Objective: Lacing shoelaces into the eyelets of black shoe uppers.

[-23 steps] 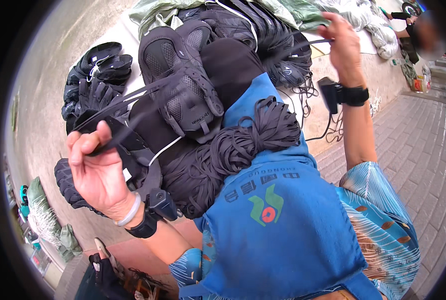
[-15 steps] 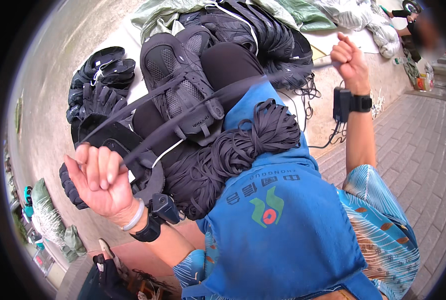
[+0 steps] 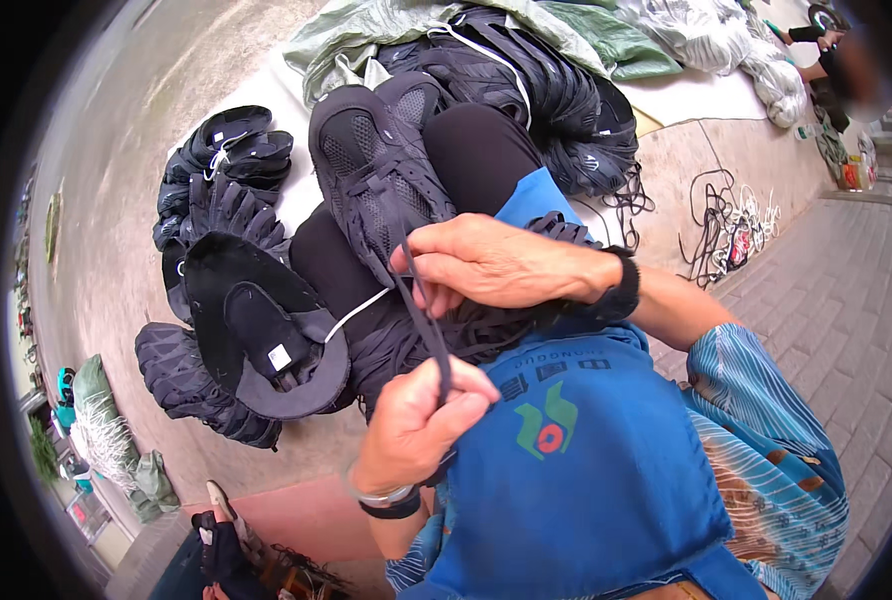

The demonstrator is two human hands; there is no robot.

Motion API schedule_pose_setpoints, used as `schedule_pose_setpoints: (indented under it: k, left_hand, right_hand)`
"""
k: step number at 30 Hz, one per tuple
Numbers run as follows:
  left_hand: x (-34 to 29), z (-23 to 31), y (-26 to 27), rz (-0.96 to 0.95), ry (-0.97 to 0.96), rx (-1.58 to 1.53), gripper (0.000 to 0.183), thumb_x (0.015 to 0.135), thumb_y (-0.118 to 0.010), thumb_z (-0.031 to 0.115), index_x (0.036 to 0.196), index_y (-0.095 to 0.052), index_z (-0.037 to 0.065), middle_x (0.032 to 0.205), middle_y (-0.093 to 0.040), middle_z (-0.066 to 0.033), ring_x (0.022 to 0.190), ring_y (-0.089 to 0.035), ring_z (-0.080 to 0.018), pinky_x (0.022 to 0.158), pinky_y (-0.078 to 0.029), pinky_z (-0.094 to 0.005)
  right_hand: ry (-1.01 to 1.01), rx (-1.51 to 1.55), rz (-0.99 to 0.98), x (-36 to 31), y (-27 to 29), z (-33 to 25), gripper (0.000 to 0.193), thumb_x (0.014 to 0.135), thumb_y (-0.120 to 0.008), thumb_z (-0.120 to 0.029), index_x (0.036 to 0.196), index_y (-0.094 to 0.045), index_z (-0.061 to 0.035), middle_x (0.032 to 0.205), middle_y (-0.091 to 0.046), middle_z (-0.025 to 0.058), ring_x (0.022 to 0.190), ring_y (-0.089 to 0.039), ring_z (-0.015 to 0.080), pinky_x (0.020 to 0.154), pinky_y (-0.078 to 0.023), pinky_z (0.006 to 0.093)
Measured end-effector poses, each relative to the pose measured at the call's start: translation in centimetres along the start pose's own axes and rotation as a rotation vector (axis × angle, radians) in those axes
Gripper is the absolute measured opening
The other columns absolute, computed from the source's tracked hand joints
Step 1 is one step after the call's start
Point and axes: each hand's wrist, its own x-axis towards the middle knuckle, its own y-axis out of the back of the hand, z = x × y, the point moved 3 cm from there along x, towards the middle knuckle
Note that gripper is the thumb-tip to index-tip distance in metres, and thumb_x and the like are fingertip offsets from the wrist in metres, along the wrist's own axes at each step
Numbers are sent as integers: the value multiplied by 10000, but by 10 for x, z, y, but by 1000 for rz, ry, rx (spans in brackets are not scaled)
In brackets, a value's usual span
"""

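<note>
The shoe [image 3: 361, 170] rests on the person's lap, beside the right knee [image 3: 481, 150], toe pointing away, probably so that neither hand need steady it. From its throat the lace [image 3: 424, 318] runs toward the body. Nearest the shoe, the right hand [image 3: 496, 262] pinches the lace between its fingertips; farther back, the left hand [image 3: 416, 420] is closed around it, seemingly to keep the strands together and straight. Below the shoe, partly under the hands, a lace bundle [image 3: 376, 345] lies on the lap, likely for easy reach. Left of the shoe is an open upper [image 3: 216, 300]; beyond the shoe, more shoes [image 3: 566, 125] are packed closely, perhaps to save room.
</note>
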Motion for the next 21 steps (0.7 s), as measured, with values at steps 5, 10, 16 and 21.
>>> schedule_pose_setpoints:
  k: [5,10,16,21]
  left_hand:
    - [7,-12,-6,-30,97,114,243,991,-503,217,1023,-615,3,663,-483,48,587,-409,-33,542,-342,-195]
    - [6,-18,2,-30,145,132,316,1009,-467,252,1103,-614,-11,686,-535,31,590,-435,-47,552,-376,-207]
    - [-9,-15,42,254,-426,98,274,1014,-388,157,950,-596,-10,869,-631,-120,760,-599,-174,808,-497,-350]
    - [-81,-7,115,329,-791,-731,225,1011,-372,124,809,-443,53,571,-345,-6,535,-396,-122,568,-401,-296]
  right_hand:
    - [-219,892,100,19,-28,17,375,1015,-429,-268,1253,-452,21,880,-654,135,714,-671,187,643,-575,305]
    - [-155,808,167,25,-24,29,354,970,-547,-239,1232,-471,-13,899,-665,93,574,-630,142,506,-530,263]
    - [29,101,361,16,-3,24,285,964,-566,-259,1012,-619,16,712,-536,-56,637,-488,28,544,-415,208]
    - [-160,614,329,-8,47,29,220,972,-548,-253,923,-605,-46,554,-316,-108,446,-245,-11,381,-174,179]
